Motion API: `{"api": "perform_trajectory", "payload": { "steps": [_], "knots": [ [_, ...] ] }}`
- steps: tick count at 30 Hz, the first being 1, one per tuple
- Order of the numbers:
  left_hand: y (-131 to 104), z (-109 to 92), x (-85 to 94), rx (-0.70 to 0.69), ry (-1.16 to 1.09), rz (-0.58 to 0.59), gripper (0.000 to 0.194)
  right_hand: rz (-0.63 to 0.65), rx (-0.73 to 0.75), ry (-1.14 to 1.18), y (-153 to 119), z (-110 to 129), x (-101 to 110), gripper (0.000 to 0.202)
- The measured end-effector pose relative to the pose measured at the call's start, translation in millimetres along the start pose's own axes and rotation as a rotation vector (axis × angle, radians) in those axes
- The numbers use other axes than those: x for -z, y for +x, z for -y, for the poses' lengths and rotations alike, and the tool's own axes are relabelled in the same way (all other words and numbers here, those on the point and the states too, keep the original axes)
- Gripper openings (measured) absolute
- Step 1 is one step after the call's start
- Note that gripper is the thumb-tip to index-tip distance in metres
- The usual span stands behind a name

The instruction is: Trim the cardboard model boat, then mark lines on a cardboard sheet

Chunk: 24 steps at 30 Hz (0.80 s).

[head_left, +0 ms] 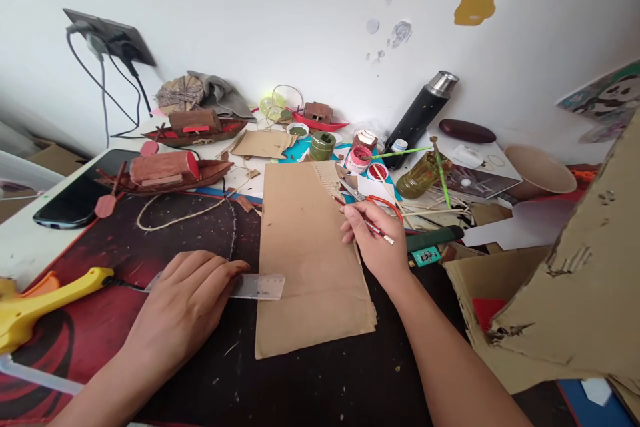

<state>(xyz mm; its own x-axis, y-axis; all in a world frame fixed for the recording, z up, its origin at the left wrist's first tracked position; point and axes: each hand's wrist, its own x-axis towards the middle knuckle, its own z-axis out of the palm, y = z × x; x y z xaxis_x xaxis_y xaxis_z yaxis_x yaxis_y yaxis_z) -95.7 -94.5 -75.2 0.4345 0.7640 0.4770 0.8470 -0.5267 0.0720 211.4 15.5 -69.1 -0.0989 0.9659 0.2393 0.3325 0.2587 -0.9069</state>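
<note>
A brown cardboard sheet (310, 247) lies flat in front of me, its corrugated ridges bare at the top right corner. My left hand (187, 290) is closed over a clear plastic ruler (260, 287), whose right end rests across the sheet's left edge. In my right hand (373, 237) is a pencil (377, 230), gripped between the fingers above the sheet's right side. Just beyond that hand are orange-handled scissors (385, 203), partly hidden by it.
Painted model boats (165, 173) stand at the back left near a phone (83, 190). A yellow glue gun (55, 300) lies far left. Paint jars (323, 145), a black thermos (420, 113) and a brush jar (420, 177) line the back. A cardboard box (565, 307) stands at right.
</note>
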Motion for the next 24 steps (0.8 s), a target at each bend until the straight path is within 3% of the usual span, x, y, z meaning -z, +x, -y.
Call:
{"api": "perform_trajectory", "payload": {
  "steps": [3,6,15,24],
  "knots": [
    [0.8,-1.4,0.3,0.045,-0.026,-0.031,0.010,-0.010,-0.013,0.016,-1.0,1.4,0.3,0.037],
    [3.9,-4.2,1.5,0.086,-0.044,-0.041,0.015,-0.013,-0.010,0.021,-2.3,1.2,0.4,0.038],
    [8.8,-7.6,2.0,0.021,0.019,-0.033,0.009,-0.008,0.011,0.019,-4.4,-1.9,0.1,0.033],
    [7.4,-3.1,1.7,0.035,-0.039,-0.067,0.019,-0.020,0.016,0.041,-4.4,2.3,0.4,0.036]
  ]
}}
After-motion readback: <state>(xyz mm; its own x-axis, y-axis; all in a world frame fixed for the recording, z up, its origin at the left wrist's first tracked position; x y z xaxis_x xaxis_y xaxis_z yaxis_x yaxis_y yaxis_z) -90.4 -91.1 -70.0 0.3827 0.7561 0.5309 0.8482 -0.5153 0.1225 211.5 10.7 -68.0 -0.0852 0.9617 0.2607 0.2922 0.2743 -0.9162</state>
